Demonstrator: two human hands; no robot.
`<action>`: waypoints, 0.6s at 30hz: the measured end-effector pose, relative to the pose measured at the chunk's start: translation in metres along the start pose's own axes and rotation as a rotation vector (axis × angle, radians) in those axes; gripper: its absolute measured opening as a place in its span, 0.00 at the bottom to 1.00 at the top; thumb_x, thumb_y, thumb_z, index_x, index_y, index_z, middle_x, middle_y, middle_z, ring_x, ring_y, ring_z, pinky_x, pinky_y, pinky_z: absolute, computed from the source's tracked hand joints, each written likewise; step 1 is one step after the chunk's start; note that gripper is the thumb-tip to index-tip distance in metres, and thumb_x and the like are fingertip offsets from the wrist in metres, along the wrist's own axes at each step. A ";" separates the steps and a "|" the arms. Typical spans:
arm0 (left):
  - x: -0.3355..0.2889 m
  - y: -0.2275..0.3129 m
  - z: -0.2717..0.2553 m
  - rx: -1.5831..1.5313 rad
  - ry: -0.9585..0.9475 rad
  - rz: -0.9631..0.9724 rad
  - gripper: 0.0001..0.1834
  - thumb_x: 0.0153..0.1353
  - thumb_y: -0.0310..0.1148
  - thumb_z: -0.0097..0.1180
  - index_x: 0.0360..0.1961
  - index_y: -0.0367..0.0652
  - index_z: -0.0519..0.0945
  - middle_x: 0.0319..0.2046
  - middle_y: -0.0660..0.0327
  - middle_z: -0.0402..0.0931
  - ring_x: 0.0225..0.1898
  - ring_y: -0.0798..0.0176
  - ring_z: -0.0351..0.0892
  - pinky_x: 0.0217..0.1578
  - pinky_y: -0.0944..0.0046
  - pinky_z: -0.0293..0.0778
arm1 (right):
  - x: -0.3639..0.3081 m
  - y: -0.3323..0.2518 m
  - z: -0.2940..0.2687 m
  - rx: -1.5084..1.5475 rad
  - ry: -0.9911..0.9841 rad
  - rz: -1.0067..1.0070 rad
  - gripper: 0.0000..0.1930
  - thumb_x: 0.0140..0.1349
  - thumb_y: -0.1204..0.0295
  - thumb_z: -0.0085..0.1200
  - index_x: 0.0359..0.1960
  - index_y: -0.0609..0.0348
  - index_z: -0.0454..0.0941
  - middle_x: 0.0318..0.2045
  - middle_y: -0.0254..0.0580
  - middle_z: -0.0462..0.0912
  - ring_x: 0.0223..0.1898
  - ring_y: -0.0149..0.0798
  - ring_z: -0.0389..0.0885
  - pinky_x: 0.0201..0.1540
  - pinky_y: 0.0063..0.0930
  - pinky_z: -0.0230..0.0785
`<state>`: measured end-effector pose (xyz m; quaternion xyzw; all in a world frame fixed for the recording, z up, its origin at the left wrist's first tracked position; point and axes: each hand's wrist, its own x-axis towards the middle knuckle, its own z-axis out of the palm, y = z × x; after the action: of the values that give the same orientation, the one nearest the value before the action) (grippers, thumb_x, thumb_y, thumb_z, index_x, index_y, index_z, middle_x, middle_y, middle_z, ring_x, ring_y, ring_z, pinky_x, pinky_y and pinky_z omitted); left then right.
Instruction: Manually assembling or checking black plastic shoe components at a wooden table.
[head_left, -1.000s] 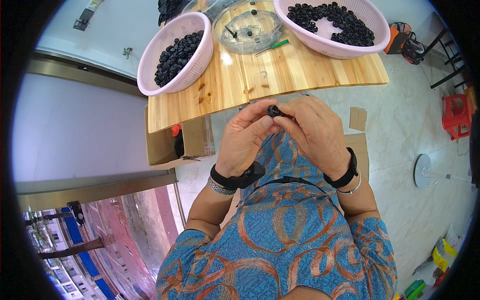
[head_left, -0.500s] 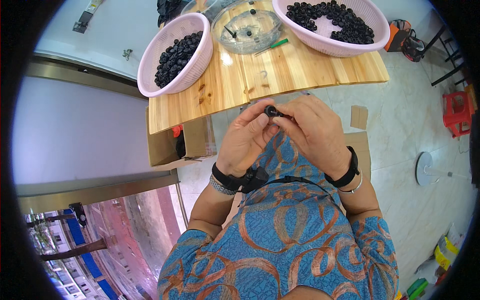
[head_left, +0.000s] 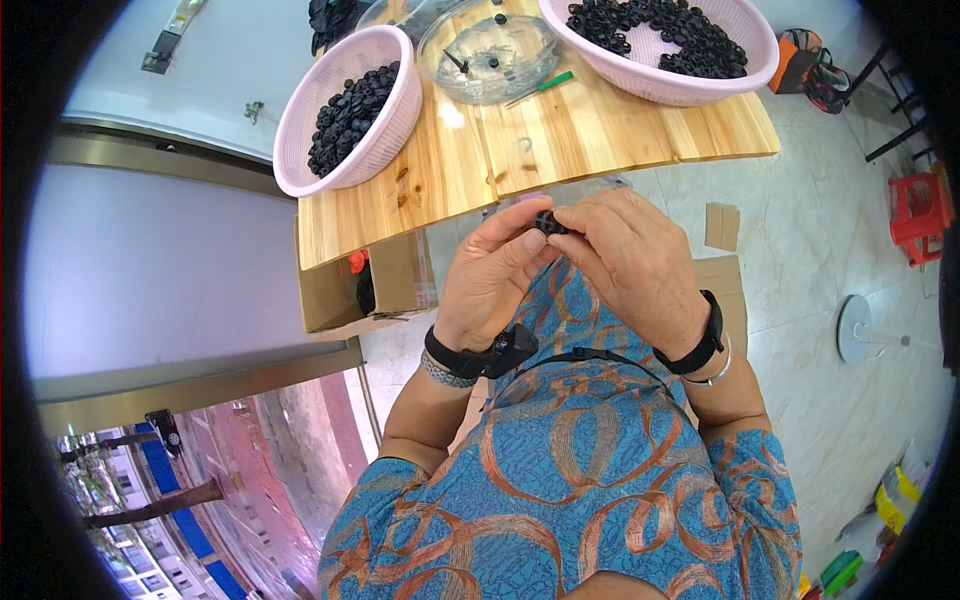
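The patterned blue garment (head_left: 560, 450) fills the lower middle, cut off at the lower edge. Above it stands the wooden bench (head_left: 560, 150); its far side runs out of the picture at the top. On the bench's right, a pink basket (head_left: 655, 84) loses its upper rim to the picture's edge; black ring-shaped pieces (head_left: 705, 55) hide most of its floor, apart from a bare patch. The other pink basket (head_left: 388, 145), on the left, shows whole, with black rounded pieces (head_left: 345, 120) heaped so that single shapes are hard to make out. Below it, a cardboard box (head_left: 400, 275) sits partly hidden by the bench; something red and black inside is too shaded to identify. A clear round tray (head_left: 500, 87) between the baskets is clipped at the top, and its see-through contents blur together.

The left hand (head_left: 495, 265) and right hand (head_left: 630, 240) meet just in front of the bench's near edge, over the lap. Each grip is narrow, thumb and fingers pinching one small item from its own side; the right hand's further fingers are hidden. A green-handled tool (head_left: 556, 81) lies on the bench beside the tray. The small black piece (head_left: 547, 223) is held between both sets of fingertips, which cover much of it; I cannot tell whether it is one part or two joined.
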<state>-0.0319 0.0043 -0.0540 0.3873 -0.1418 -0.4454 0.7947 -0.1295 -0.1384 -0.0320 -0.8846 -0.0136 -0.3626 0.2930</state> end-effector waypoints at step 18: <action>0.002 0.000 0.002 -0.026 -0.011 -0.024 0.17 0.59 0.21 0.48 0.50 0.34 0.70 0.45 0.56 0.73 0.45 0.65 0.74 0.47 0.67 0.72 | -0.002 0.001 -0.004 0.129 0.027 0.056 0.08 0.48 0.73 0.56 0.30 0.58 0.73 0.24 0.40 0.74 0.28 0.44 0.75 0.30 0.33 0.67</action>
<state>-0.0315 0.0019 -0.0527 0.3760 -0.1357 -0.4590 0.7934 -0.1329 -0.1411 -0.0321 -0.8589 -0.0082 -0.3647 0.3595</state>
